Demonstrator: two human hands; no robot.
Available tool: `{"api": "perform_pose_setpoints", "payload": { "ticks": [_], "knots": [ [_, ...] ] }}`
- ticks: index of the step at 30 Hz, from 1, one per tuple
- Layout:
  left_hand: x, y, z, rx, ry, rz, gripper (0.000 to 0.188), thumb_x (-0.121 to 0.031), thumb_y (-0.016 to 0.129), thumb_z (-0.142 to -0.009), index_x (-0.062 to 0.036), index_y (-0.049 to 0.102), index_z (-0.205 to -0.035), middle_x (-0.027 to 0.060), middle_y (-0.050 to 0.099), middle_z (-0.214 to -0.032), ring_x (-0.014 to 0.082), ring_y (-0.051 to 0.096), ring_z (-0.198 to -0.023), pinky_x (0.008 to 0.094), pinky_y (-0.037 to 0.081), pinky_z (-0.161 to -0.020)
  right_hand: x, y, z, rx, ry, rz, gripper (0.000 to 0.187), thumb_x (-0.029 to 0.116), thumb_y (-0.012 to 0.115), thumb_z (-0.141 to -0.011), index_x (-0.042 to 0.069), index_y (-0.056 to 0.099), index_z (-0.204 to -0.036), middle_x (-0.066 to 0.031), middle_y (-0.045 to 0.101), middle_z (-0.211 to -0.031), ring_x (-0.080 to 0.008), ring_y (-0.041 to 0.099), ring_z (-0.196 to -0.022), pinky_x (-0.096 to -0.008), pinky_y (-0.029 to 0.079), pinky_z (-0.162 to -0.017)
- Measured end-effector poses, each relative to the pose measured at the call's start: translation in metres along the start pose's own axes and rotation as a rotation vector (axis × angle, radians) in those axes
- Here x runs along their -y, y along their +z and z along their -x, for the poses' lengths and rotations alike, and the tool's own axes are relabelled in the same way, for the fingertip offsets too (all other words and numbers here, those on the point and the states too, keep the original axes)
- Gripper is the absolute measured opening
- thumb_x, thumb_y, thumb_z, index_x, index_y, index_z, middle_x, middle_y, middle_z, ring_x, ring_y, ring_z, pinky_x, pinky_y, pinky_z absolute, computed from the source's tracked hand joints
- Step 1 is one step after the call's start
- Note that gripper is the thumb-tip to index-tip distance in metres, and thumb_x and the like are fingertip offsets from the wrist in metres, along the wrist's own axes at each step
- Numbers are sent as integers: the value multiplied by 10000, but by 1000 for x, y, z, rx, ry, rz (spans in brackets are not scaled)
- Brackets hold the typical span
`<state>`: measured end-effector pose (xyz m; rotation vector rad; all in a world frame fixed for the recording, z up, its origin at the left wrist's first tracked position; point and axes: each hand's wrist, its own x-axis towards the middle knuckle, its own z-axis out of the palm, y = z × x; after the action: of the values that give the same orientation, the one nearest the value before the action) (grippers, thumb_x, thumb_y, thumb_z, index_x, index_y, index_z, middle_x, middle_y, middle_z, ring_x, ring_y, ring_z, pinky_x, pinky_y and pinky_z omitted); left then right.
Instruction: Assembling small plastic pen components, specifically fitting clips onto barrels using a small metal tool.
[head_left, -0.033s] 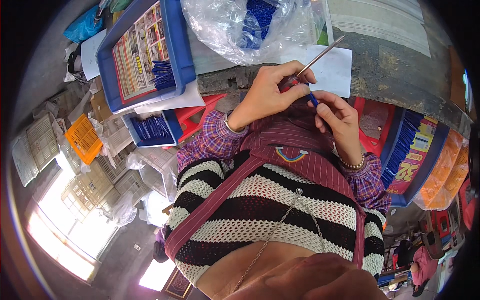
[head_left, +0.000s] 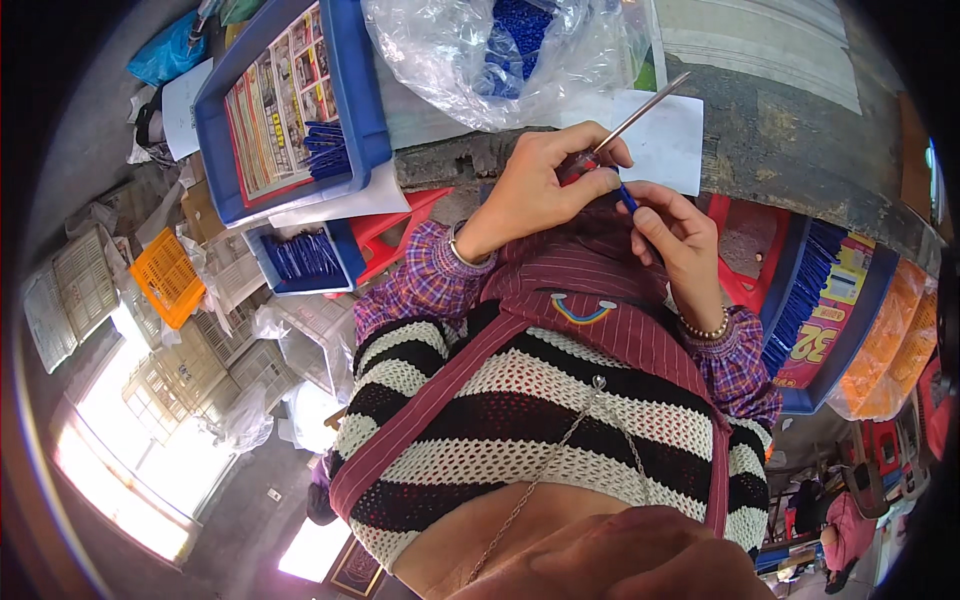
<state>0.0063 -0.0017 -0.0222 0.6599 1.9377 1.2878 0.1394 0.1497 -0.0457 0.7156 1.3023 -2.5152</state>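
Above my lap, my left hand (head_left: pixel 535 190) is closed round a screwdriver (head_left: pixel 640 115). Its handle looks red and dark, and the bare metal shaft slants up and to the right over the bench edge. A slim blue plastic piece (head_left: pixel 627 199) is pinched between the thumb and fingers of my right hand (head_left: pixel 678 232). The left end of that piece meets my left thumb and fingertips, which partly hide it. Both hands are close together at the bench's front edge, next to a white sheet of paper (head_left: pixel 665 150).
A clear plastic bag (head_left: pixel 430 60) of small blue parts lies on the worn bench (head_left: pixel 780 150). At left are a blue tray (head_left: pixel 375 110) with printed paper and blue pieces, and a smaller blue bin (head_left: pixel 345 255). Another blue bin (head_left: pixel 835 350) stands at right. An orange crate (head_left: pixel 165 278) is farther left.
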Motion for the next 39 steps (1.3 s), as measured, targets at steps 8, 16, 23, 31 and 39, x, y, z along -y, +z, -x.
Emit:
{"api": "perform_pose_setpoints", "payload": {
  "ticks": [8, 16, 23, 31, 39],
  "knots": [
    [-1, 1, -1, 1, 13, -5, 157, -43, 628, -815, 12, 613, -962, 34, 633, -853, 69, 589, -748, 196, 471, -654, 5, 0, 1, -38, -115, 173, 230, 91, 572, -905, 13, 602, -1119, -24, 642, -934, -22, 504, -619, -150, 384, -511],
    [-11, 0, 3, -1, -30, 48, 144, -37, 627, -813, 10, 612, -948, -8, 596, -753, 17, 526, -631, 173, 420, -552, 8, 4, 2, -79, -93, 201, 218, 44, 636, -848, -18, 629, -1058, 7, 622, -790, -9, 467, -569, -154, 373, -512],
    [-27, -5, -3, 55, 155, -84, 150, -27, 629, -786, -13, 624, -935, 29, 612, -710, 89, 558, -605, 234, 427, -563, 7, -2, 1, -17, -50, 187, 202, 81, 596, -877, -36, 647, -1034, -16, 653, -756, -19, 486, -560, -164, 384, -502],
    [-92, -35, -41, 17, 402, -272, 264, 94, 647, -704, 3, 616, -950, 91, 618, -1010, 200, 630, -874, 283, 497, -703, 13, -16, 0, -15, -72, 217, 213, 98, 599, -875, -35, 651, -1032, -19, 652, -729, -28, 499, -555, -177, 395, -503],
    [-115, -78, -201, -216, 889, -951, 188, -58, 627, -728, -74, 619, -914, 68, 612, -888, 259, 601, -786, 350, 491, -640, 6, -26, -2, 63, -75, 143, 214, 99, 574, -896, -36, 635, -1050, -25, 640, -761, -23, 470, -538, -162, 339, -465]
  ]
}}
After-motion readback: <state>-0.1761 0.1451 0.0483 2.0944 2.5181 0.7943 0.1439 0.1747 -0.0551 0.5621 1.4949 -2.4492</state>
